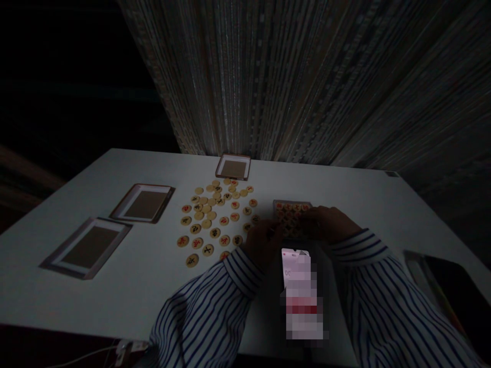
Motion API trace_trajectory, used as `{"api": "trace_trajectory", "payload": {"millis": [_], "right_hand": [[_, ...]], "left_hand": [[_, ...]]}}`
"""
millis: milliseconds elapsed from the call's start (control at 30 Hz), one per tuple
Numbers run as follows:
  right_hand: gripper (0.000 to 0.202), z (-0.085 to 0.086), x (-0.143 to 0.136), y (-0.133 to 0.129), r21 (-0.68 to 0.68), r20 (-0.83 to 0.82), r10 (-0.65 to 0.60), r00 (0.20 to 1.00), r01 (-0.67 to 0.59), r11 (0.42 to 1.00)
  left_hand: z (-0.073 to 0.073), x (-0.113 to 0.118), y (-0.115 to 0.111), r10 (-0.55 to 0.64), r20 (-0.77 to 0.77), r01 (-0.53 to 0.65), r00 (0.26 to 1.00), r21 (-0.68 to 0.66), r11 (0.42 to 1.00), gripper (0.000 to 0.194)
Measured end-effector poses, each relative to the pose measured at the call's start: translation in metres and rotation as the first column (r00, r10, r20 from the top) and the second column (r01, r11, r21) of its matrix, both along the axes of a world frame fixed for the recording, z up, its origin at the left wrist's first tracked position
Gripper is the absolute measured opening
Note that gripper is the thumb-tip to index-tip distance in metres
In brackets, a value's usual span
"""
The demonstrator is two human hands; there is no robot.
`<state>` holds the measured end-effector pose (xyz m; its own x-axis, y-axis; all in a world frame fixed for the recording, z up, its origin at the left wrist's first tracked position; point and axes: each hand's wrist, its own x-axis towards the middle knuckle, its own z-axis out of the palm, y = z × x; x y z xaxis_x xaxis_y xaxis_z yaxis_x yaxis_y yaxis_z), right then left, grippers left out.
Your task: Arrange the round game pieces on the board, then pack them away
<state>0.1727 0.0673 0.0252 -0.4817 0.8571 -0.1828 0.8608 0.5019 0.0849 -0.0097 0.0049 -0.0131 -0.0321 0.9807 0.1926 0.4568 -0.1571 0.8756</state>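
A small shallow box stands in front of me, with rows of round wooden xiangqi pieces in it, marked in red at the far row. My left hand is at the box's left edge, its fingers curled together. Shadow hides what they may hold. Over the right edge lies my right hand, with fingers bent round onto the box and its pieces. Many loose xiangqi pieces are spread left of my left hand, some showing red or black characters, others blank side up.
A lit phone, its screen partly blurred, lies between my forearms. Three shallow trays or lids lie left and at the back. A dark object is at the right edge. A patterned curtain hangs behind the white table.
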Motion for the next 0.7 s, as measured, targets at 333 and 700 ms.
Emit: {"api": "trace_trajectory", "payload": {"millis": [333, 700], "right_hand": [[0.028, 0.0001, -0.0008, 0.0005, -0.013, 0.010, -0.002, 1.000, 0.002, 1.000], [0.026, 0.0056, -0.0035, -0.0025, 0.015, 0.005, -0.028, 1.000, 0.027, 1.000]], "left_hand": [[-0.0044, 0.0005, 0.0012, -0.013, 0.005, 0.013, 1.000, 0.034, 0.999, 0.018], [-0.0019, 0.0004, 0.0001, 0.012, 0.000, -0.012, 1.000, 0.015, 1.000, 0.017]]}}
